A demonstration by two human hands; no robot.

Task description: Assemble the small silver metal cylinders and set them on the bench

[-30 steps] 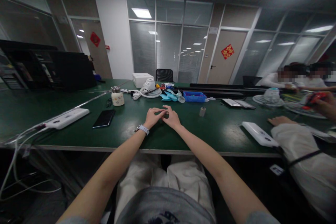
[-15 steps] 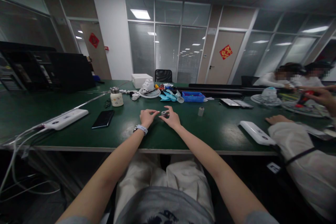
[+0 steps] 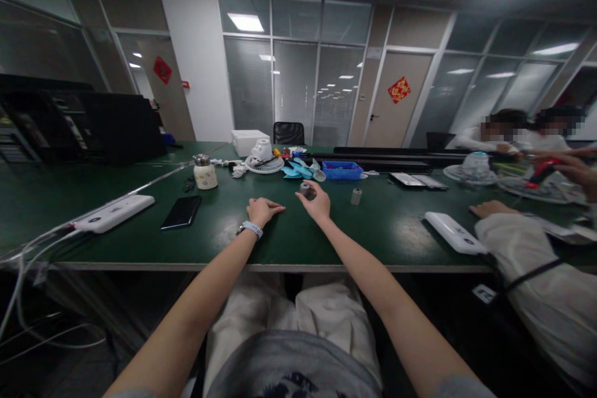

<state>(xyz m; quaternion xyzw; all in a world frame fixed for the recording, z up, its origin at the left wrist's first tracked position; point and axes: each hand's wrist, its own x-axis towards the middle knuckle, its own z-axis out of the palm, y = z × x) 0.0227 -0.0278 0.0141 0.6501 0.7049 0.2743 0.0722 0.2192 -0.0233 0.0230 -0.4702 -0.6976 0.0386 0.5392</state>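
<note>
In the head view my right hand [image 3: 318,204] grips a small grey metal cylinder [image 3: 305,188] between thumb and fingers, just above the green table. My left hand [image 3: 263,210], with a watch on the wrist, is low over the table to the left, apart from the cylinder. Its thumb and fingertips are pressed together; whether anything small is between them is hidden. A second grey metal cylinder [image 3: 356,196] with a narrow top stands upright on the table, right of my right hand.
Left are a black phone [image 3: 181,212], a white power strip [image 3: 114,214] and a cream bottle [image 3: 206,173]. Behind my hands lie blue fan blades [image 3: 298,169], a white fan grille [image 3: 264,165] and a blue basket [image 3: 342,171]. A co-worker's sleeve [image 3: 508,242] and another power strip [image 3: 453,233] are right.
My right hand has moved right and away from me with the metal cylinder, separating from my left hand. My left hand has dipped slightly. The second cylinder stays standing.
</note>
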